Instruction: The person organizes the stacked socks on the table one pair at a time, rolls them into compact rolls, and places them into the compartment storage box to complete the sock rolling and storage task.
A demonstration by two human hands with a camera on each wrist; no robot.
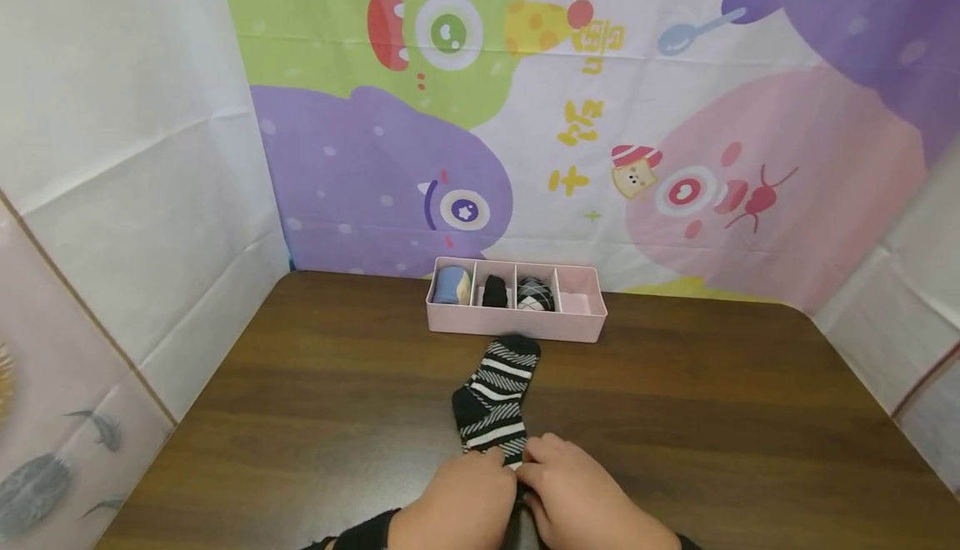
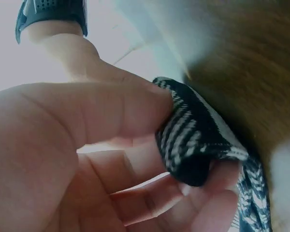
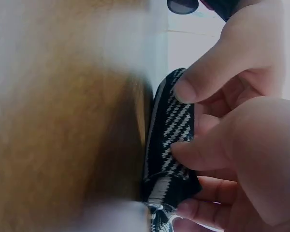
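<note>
A black-and-white striped sock (image 1: 495, 392) lies lengthwise on the table, its black toe towards the pink box and its cuff end towards me. My left hand (image 1: 467, 496) and right hand (image 1: 577, 496) meet at the cuff end and both pinch it. In the left wrist view, thumb and fingers grip the folded-over sock fabric (image 2: 183, 133). The right wrist view shows both thumbs pressing on the rolled edge of the sock (image 3: 170, 130), fingers behind it. In the head view the hands hide the cuff.
Beyond the toe stands a pink divided box (image 1: 517, 324). Its compartments hold a blue rolled sock (image 1: 450, 285), a black bundle (image 1: 495, 292) and an argyle bundle (image 1: 535, 293). A cartoon-printed cloth (image 1: 390, 158) hangs behind the wooden table (image 1: 712, 417).
</note>
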